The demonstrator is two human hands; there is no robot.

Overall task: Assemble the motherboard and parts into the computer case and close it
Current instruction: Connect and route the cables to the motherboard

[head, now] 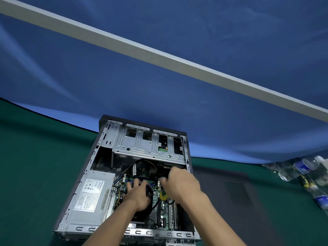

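Head view: computer case (99, 167) lies on its side on the green table (35, 166), open side up, w/ motherboard (166, 215) already inside at the bottom, power supply (90, 196) on the left and silver drive cage (142, 142) at the far end. Left hand (136, 196) rests on the black round CPU fan (148, 191) mid-board, fingers (135, 182) spread and lightly curled over its rim, so it's holding or steadying it. Right hand (181, 183) is just beside it, over the board's right edge near the RAM slots; its fingers (164, 180) are motion-blurred, so can't tell if they pinch a cable, a connector or nothing. Yellow-and-green round thing (163, 195) sits between the hands, partly hidden. Dark side panel (236, 192) lies flat on the table right of the case, not yet fitted. Water bottles (301, 168) lie at the far right edge. Risks, as I judge: black cables (135, 165) loop close to the fan and could get trapped under it or foul the blades; pressing unevenly w/ the left hand could seat the cooler crooked or flex the board; right hand working blind near slots could bend pins or mis-seat a plug.
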